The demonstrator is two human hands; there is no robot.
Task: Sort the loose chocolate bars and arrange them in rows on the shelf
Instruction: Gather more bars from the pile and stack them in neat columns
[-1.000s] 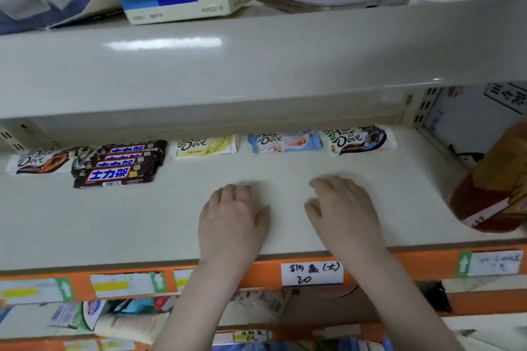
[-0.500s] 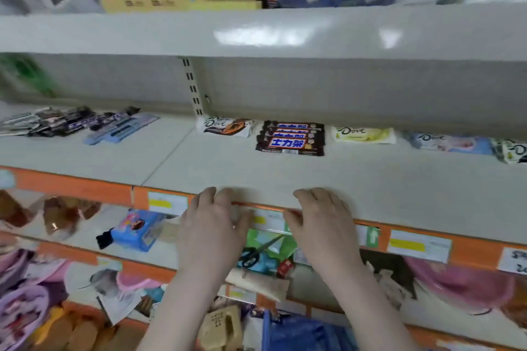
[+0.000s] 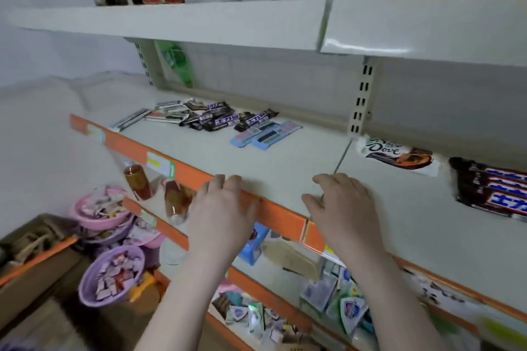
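Observation:
A loose heap of chocolate bars (image 3: 212, 118) in dark and silver wrappers lies at the back of the white shelf (image 3: 256, 162), with two light blue bars (image 3: 265, 135) just right of it. Further right, a Dove bar (image 3: 396, 155) and a row of dark Snickers bars (image 3: 493, 189) lie side by side. My left hand (image 3: 222, 208) rests palm down over the shelf's orange front edge, holding nothing. Flat on the shelf near the front lies my right hand (image 3: 342, 208), fingers apart and holding nothing.
An upper shelf (image 3: 199, 25) with bottles and bags overhangs the work area. A slotted upright (image 3: 360, 97) stands at the back. Lower shelves hold packets and brown jars (image 3: 138, 182). Pink and purple baskets of sweets (image 3: 111, 279) sit at lower left.
The view has swung left along the shelf. The sorted row has slid to the right edge and the loose heap has come into view. Both hands moved left, staying by the front edge.

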